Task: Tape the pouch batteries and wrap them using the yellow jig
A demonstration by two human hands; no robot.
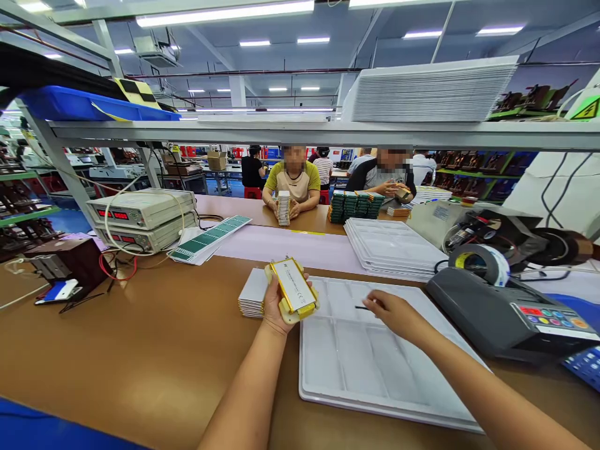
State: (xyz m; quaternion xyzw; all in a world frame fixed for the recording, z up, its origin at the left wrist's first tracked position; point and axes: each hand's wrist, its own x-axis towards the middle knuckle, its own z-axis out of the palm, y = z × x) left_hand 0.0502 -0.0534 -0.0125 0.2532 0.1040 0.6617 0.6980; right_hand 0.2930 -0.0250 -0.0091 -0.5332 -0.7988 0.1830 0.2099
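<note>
My left hand [275, 307] is closed around a flat pouch battery [291, 284], white with printed text and yellow edges. The battery lies in a cream-yellow holder [293, 316], tilted towards me. Over the tray, my right hand [395, 314] pinches a short black strip [360, 307] between thumb and fingertips; its material I cannot make out. Beneath both hands is a white compartmented tray [323, 369], its near cells bare. Just left of the battery stands a stack of white flat pieces [252, 292].
On the right sit a tape dispenser [506, 319] with a tape roll [479, 264] on top. More trays [394, 247] are stacked behind. Two meters [140, 209] and a green-and-white sheet [210, 239] lie left. Across the bench two people [295, 181] handle stacked pieces. A shelf [300, 134] spans overhead.
</note>
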